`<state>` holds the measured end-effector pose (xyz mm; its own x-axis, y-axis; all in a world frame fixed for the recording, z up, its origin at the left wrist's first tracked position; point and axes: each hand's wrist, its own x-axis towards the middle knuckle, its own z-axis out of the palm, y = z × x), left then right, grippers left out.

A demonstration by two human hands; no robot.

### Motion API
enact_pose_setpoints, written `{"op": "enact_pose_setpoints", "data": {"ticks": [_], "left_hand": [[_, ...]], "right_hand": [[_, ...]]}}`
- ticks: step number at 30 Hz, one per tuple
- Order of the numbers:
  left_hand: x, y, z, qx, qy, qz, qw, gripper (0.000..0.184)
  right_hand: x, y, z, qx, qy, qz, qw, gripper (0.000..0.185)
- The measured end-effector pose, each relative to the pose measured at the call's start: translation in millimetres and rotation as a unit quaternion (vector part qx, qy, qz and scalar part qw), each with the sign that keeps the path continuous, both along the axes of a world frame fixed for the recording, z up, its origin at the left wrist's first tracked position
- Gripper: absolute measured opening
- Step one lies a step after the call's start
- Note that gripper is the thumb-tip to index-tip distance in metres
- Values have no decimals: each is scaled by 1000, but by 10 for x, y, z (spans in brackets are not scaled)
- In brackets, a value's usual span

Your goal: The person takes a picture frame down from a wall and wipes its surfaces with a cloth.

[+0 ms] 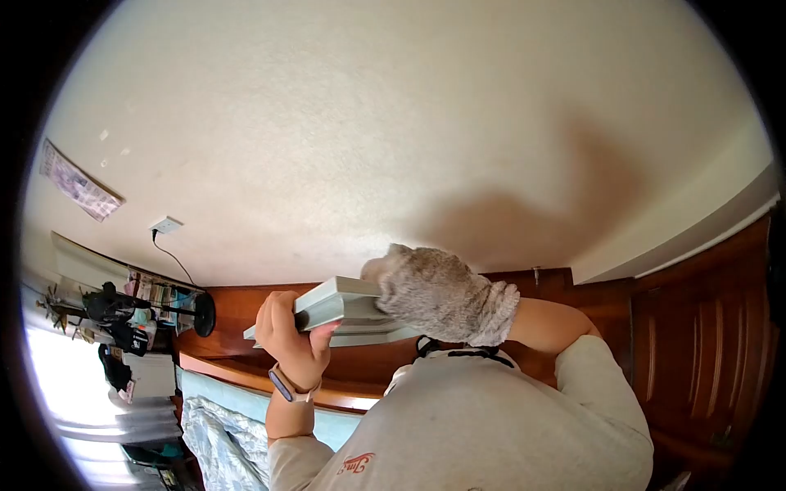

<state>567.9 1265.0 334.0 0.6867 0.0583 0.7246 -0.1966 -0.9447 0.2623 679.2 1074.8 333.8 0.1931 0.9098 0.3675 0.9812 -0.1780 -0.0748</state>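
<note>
"In the head view, how many hands are you seeing?"

"Two, both belonging to the wearer. The left hand (286, 327) is gripping one light grey panel (329, 299) near its left end: the fingers are curling over its edge and the thumb is pressing on the near side."

"And the right hand (430, 286)?"

"It is hiding inside one fluffy grey-brown mitt (463, 299), so I am not able to tell whether its fingers are opening or closing. The mitt is lying against the panel's right end."

"Where is the panel, then?"

"It is hanging in the hands before the person's chest, near the lower edge of one pale wall (368, 139), and nothing else is carrying it. One blurred shadow (540, 196) is spreading over the wall, to the right of the panel."

"Anything worn?"

"One dark-faced wristband (292, 385) is circling the left wrist; one light shirt (483, 417) is showing red lettering."

"What is standing around?"

"Toward the wall's left edge, one printed sheet (80, 182) is hanging and one socket (166, 223) is feeding one black cord (176, 258). One black fan (205, 315) is standing below. One bed (193, 383) is carrying one patterned blanket (221, 438) toward its left edge, and one brown door (704, 352) is filling the far right."
</note>
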Motion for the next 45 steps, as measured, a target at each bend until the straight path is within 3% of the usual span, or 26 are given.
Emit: {"op": "enact_pose_setpoints", "data": {"ticks": [1, 2, 4, 6, 11, 12, 14, 15, 17, 19, 21, 22, 24, 27, 28, 29, 31, 33, 34, 36, 37, 39, 40, 43, 45], "left_hand": [[1, -1, -15, 0, 3, -2, 1000, 62], [0, -15, -26, -9, 9, -15, 1000, 62], [16, -32, -32, -45, 10, -31, 998, 61], [-3, -27, -37, -73, 21, -29, 997, 61], [-35, -115, -15, -131, 19, -16, 991, 58], [-33, -96, 12, -150, -15, 19, 988, 56], [-71, 50, -27, -228, -82, 62, 968, 52], [-101, 61, 7, -248, -111, 23, 962, 58], [-193, 158, 19, -108, -118, 12, 987, 62], [-203, 107, 15, -108, -105, 21, 988, 66], [-192, 198, 10, -169, -95, 48, 980, 67], [-184, 204, 26, -169, -131, 50, 976, 70], [-203, 282, 2, -145, -160, 42, 976, 70], [-269, 458, -101, -128, -158, 90, 975, 69], [-276, 496, -137, -125, -139, 117, 975, 68], [-269, 504, -193, -125, -140, 117, 975, 68], [-212, 536, -271, -244, -247, 134, 928, 56], [-156, 500, -331, -297, -293, 130, 899, 47], [-97, 410, -356, -245, -286, 155, 913, 44], [-31, 365, -521, -193, -282, 180, 922, 43], [3, 343, -604, -167, -280, 193, 925, 43], [15, 274, -815, -420, -254, 115, 864, 45], [23, 221, -859, -424, -251, 112, 863, 45], [9, 40, -970, -447, -143, 79, 880, 58], [-36, 53, -1134, -468, -142, 96, 867, 58]], "right_hand": [[7, -10, 39, 26, -10, 19, 999, 17], [1, -14, 60, 165, 62, 81, 981, 13], [23, 7, 44, 303, 131, 139, 934, 10], [53, 66, -40, 298, 196, 144, 923, 11], [112, 45, 16, 278, 329, 139, 892, 19], [124, -21, 456, 24, 311, 13, 950, 12], [194, -203, 193, -133, 267, -111, 948, 7], [258, -328, -342, -82, 265, -110, 954, 7], [344, -525, -1201, 0, 308, -82, 948, 13], [245, -639, -1266, 28, 358, -57, 931, 22], [154, -734, -1155, 38, 345, -108, 932, 16], [206, -785, -1306, 43, 344, -110, 932, 16], [345, -1003, -1984, -62, 443, -149, 882, 13], [384, -1087, -1530, -78, 467, -252, 844, 16], [372, -1112, -1452, 88, 632, -205, 742, 14], [341, -1124, -1500, 172, 699, -178, 671, 14], [236, -1124, -1632, 327, 806, -115, 479, 13], [206, -1183, -1711, 394, 842, -83, 359, 14], [206, -1145, -1366, 391, 765, -80, 505, 21], [194, -1131, -926, 375, 669, -80, 637, 28], [186, -1150, -797, 402, 678, -74, 611, 33], [271, -1205, -581, 430, 681, -75, 588, 37], [365, -1226, -478, 402, 531, 15, 746, 34], [107, -1312, -530, 309, 536, -205, 758, 16], [225, -1274, -129, 226, 621, -135, 738, 22]]}}
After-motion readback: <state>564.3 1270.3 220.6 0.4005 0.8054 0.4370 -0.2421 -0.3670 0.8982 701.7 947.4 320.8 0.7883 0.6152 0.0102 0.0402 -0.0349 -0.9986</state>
